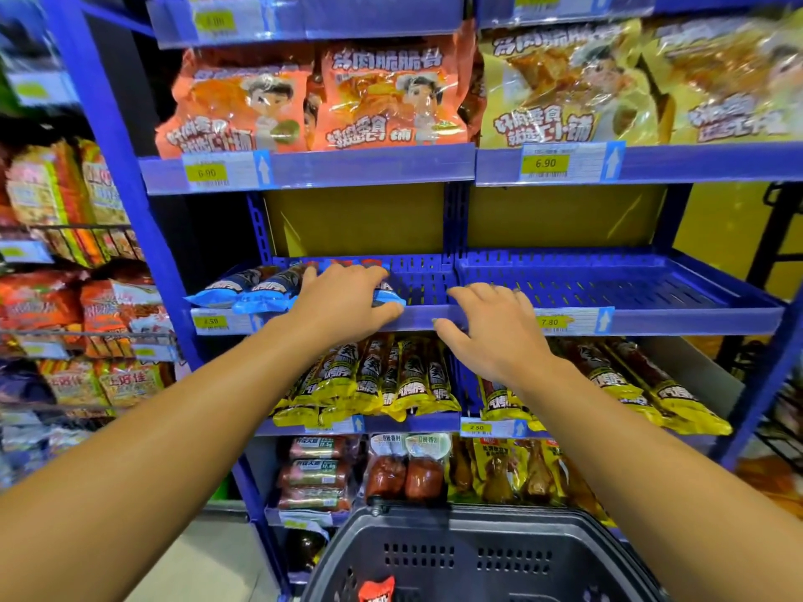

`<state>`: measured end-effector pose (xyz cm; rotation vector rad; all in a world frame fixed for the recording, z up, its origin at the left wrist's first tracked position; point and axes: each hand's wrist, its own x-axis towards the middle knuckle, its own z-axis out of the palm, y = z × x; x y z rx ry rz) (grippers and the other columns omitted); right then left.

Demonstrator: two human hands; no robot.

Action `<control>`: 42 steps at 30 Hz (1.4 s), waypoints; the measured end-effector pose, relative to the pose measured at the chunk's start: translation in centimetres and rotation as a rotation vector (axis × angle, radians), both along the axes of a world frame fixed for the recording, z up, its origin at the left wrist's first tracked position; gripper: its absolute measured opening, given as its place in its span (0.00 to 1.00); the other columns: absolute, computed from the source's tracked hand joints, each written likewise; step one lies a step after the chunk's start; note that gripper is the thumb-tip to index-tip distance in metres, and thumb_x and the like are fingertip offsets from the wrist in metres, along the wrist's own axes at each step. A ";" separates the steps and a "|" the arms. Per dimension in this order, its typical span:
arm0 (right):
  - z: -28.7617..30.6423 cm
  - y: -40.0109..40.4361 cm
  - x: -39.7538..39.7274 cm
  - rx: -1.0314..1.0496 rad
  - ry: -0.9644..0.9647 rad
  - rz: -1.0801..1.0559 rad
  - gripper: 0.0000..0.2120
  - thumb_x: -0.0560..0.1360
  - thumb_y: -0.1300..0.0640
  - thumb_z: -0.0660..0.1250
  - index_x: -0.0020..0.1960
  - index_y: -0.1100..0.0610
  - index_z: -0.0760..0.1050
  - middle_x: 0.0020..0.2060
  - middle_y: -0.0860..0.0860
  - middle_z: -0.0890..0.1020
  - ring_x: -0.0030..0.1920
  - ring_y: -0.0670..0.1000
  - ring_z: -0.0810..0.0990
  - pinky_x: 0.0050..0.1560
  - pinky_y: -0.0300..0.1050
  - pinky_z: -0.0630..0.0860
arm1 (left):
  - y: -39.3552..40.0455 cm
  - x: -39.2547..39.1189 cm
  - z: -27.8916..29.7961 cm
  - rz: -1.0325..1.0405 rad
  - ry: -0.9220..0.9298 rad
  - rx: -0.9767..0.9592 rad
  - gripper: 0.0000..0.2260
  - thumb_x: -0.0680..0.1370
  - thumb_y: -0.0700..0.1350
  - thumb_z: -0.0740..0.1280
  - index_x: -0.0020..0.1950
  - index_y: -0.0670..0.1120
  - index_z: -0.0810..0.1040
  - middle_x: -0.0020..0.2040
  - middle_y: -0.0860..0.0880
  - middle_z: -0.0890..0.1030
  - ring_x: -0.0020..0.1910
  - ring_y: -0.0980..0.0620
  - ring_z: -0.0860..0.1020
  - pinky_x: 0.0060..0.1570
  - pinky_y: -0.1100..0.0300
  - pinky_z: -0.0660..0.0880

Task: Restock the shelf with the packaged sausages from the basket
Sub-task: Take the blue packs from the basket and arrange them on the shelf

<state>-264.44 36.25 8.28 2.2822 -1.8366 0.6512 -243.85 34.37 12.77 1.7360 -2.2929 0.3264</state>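
Note:
Blue-wrapped sausage packs (243,288) lie side by side at the left end of the middle blue shelf (608,288). My left hand (343,293) rests palm down on the rightmost of these packs, fingers curled over it. My right hand (491,328) hovers just right of it at the shelf's front lip, fingers spread, holding nothing. The dark grey basket (478,553) sits low in front of me, with one red-topped sausage pack (377,589) showing at its bottom edge.
Yellow-wrapped sausages (382,380) fill the shelf below. Orange (313,93) and yellow snack bags (630,80) stand on the shelf above. More packaged meats (404,471) sit on the lowest shelf. A snack rack (65,275) stands at left. The right half of the middle shelf is bare.

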 end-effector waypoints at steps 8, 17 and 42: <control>0.0 0.5 0.0 0.023 0.034 0.008 0.28 0.80 0.37 0.54 0.75 0.48 0.63 0.72 0.48 0.68 0.73 0.55 0.62 0.75 0.61 0.53 | -0.2 0.2 -0.5 -0.009 0.026 0.022 0.24 0.78 0.63 0.56 0.70 0.54 0.68 0.64 0.50 0.76 0.66 0.44 0.71 0.70 0.32 0.51; -0.1 4.9 0.4 -0.001 0.053 0.048 0.34 0.79 0.39 0.57 0.80 0.48 0.51 0.78 0.47 0.58 0.78 0.55 0.52 0.77 0.60 0.47 | 2.8 1.1 -1.5 -0.061 0.062 -0.143 0.26 0.79 0.60 0.57 0.76 0.54 0.62 0.77 0.50 0.62 0.77 0.45 0.55 0.72 0.35 0.49; -26.7 20.5 -8.5 0.682 0.159 -0.109 0.37 0.78 0.34 0.53 0.81 0.48 0.44 0.80 0.48 0.51 0.79 0.55 0.46 0.78 0.57 0.45 | 17.4 -6.1 -35.4 -0.252 0.142 0.574 0.37 0.72 0.68 0.44 0.79 0.54 0.55 0.79 0.50 0.54 0.78 0.48 0.50 0.76 0.47 0.47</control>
